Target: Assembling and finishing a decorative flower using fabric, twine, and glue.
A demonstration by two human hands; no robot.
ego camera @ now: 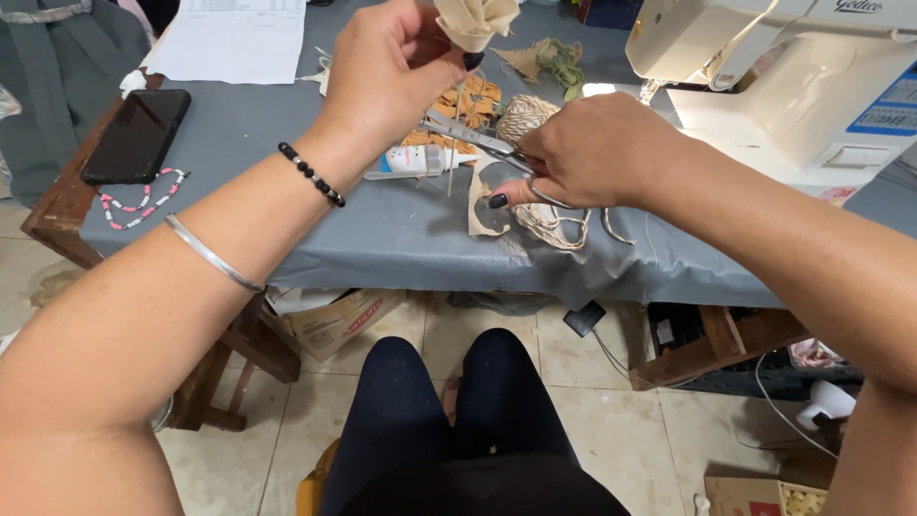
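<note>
Cream fabric flower point(477, 21), pinched on its thin stem by the left hand point(396, 72), is held high above the bench point(382, 229) so scissors point(475, 141), gripped in the right hand point(597, 153), can reach the stem.

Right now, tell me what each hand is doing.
Left hand: closed, pinching a cream fabric flower by its stem.
Right hand: closed on scissors.

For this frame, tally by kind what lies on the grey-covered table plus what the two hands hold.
Fabric flower, in left hand: 1
Scissors, in right hand: 1
Twine ball: 1
Glue bottle: 1
Phone: 1
Bead string: 1
Paper sheet: 1
Sewing machine: 1
Total: 8
</note>
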